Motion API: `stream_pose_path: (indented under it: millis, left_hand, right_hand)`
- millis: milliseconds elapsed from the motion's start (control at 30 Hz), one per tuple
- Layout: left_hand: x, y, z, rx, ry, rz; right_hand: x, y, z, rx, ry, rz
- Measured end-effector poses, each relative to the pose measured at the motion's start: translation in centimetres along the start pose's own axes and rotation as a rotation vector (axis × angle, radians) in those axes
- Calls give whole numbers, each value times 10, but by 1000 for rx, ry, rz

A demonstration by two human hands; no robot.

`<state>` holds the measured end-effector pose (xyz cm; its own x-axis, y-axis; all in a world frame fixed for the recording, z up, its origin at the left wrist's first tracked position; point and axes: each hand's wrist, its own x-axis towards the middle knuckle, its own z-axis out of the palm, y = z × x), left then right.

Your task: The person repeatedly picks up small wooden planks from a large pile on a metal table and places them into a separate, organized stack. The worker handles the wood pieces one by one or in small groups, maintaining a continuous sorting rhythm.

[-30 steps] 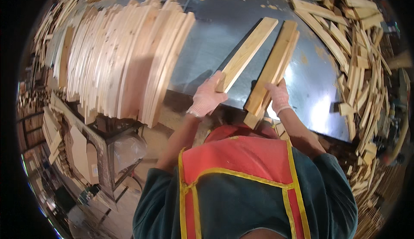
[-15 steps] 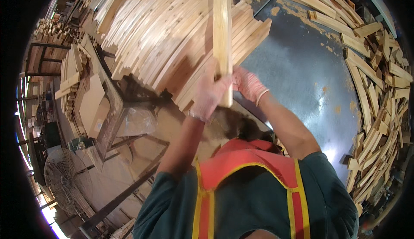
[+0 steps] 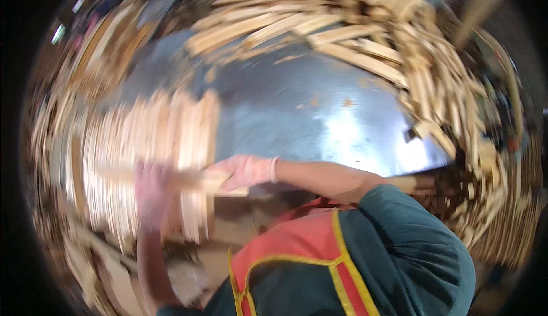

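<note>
pale wooden slats (image 3: 188, 180), upright half a second earlier, now lay level, both gloved grips, left hand (image 3: 153, 187) and right hand (image 3: 246, 171), closed around them beside the stacked slats (image 3: 171, 139).

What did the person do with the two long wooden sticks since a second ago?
Both gloved hands lifted the two pale wooden slats off the grey metal table and swung them left. Now the right hand and left hand hold them, blurred, crosswise over the row of stacked pale wooden slats. The heap of wood pieces along the table's far edge stayed put.
</note>
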<state>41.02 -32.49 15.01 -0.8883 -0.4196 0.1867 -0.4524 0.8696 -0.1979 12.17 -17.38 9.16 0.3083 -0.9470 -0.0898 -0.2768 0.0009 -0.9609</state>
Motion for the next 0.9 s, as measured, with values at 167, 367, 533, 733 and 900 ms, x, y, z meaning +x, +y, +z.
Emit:
stream_pose_path:
  millis: [167,367,533,733,900]
  left_hand:
    - [1,-8,12,8,-144,-584]
    - [53,-28,83,-209,-171,-706]
    - [78,15,-2,-5,-334,-888]
    - [-17,-88,22,471,-468,-969]
    - [126,1,45,408,-327,-927]
  right_hand:
    - [-81,28,-55,-85,538,211]
    - [-226,107,-90,298,888,409]
    - [-323,184,-98,409,975,477]
    - [-409,178,-135,465,1173,514]
    - [-571,190,-231,-134,1639,765]
